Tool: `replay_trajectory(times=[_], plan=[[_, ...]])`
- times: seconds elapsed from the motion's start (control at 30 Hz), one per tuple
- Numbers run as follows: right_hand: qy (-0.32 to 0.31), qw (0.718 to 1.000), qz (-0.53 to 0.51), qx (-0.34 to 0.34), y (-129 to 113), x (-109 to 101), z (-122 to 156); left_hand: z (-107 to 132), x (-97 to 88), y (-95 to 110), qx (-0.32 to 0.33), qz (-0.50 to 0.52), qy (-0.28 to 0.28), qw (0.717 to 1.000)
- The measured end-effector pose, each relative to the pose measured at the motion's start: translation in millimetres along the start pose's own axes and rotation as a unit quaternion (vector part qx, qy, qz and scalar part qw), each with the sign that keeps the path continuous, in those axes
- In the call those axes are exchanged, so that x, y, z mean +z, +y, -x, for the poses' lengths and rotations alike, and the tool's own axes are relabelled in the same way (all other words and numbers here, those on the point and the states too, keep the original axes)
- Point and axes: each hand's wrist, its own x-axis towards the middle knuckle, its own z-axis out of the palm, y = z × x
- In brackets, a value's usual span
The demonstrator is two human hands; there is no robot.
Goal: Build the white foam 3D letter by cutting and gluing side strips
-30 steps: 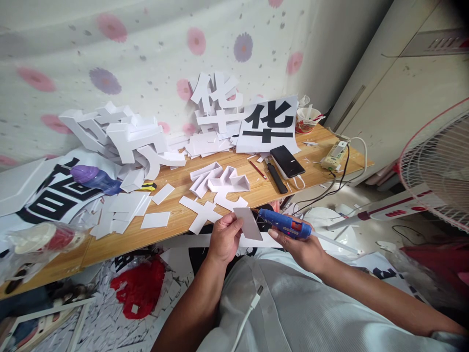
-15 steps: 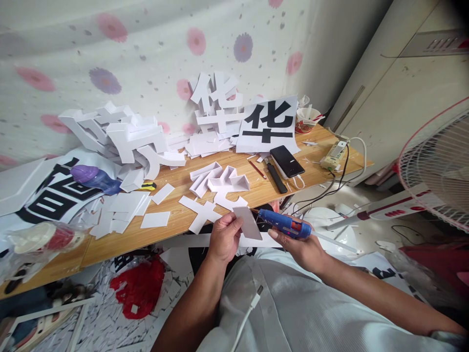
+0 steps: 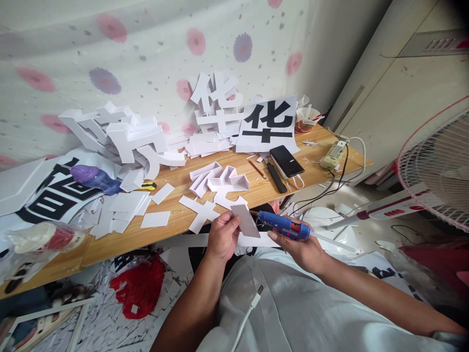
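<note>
Between the thumb and fingers of my left hand (image 3: 223,235) is a flat white foam board piece (image 3: 246,222), held tilted just off the table's front edge. My right hand (image 3: 302,249) is wrapped round a blue glue gun (image 3: 284,225), with a pale glue stick (image 3: 333,241) poking out of its back. The gun's nozzle points left at the right edge of the board piece; whether it touches I cannot tell. Beyond my hands on the table lie a white cross-shaped cutout (image 3: 200,213), a curved cutout (image 3: 229,200) and small open-backed white shapes (image 3: 230,180).
White block characters (image 3: 135,139) are heaped at the back left. A printed character sheet (image 3: 269,124) leans against the wall. A phone (image 3: 287,161), a yellow cutter (image 3: 148,186) and a power strip (image 3: 334,154) lie on the wooden table (image 3: 172,233). A fan (image 3: 439,161) stands at right.
My left hand and the board piece have shifted slightly left. The glue gun stays almost in place, its nozzle now showing more clearly beside the board's edge.
</note>
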Motion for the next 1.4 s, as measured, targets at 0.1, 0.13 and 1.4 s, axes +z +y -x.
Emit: replay_trajectory(times=[0.1, 0.13, 1.4], plan=[[-0.003, 1.000, -0.002, 0.006, -1, 1, 1, -1, -0.3, 1, 0.003, -0.002, 0.000, 1.000], [-0.005, 1.000, -0.003, 0.007, -1, 1, 1, -1, -0.5, 2, 0.004, -0.003, 0.000, 1.000], [-0.042, 0.997, 0.059, -0.016, -1, 0, 4, -9, -11.4, 11, 0.035, 0.023, -0.007, 0.999]])
